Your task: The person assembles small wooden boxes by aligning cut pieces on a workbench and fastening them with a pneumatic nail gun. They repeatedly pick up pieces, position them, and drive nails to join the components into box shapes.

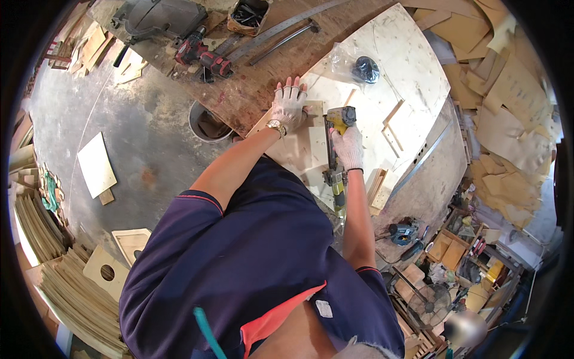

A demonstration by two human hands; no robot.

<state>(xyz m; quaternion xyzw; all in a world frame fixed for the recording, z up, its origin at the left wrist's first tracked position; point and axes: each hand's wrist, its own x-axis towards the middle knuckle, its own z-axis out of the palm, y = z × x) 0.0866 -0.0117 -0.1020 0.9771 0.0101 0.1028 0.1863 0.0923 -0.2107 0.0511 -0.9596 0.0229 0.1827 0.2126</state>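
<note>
My left hand (289, 107), in a pale glove with bare fingertips, lies flat with fingers stretched out on a light wooden piece by the bench edge. Under and beside that palm is a small wooden panel (315, 118), partly hidden. My right hand (348, 146), also gloved, is wrapped around the grip of a yellow and black nail gun (341, 116). Its long dark magazine runs back toward my body, and its nose is hidden from view. The panel rests on a large curved plywood sheet (412, 66).
On the sheet are a plastic bag with a dark roll (365, 70) and thin wood strips (378, 185). A red and black cordless drill (203, 55), a metal ruler (287, 25) and a box (247, 17) lie on the far bench. A bucket (208, 122) stands on the floor beside it.
</note>
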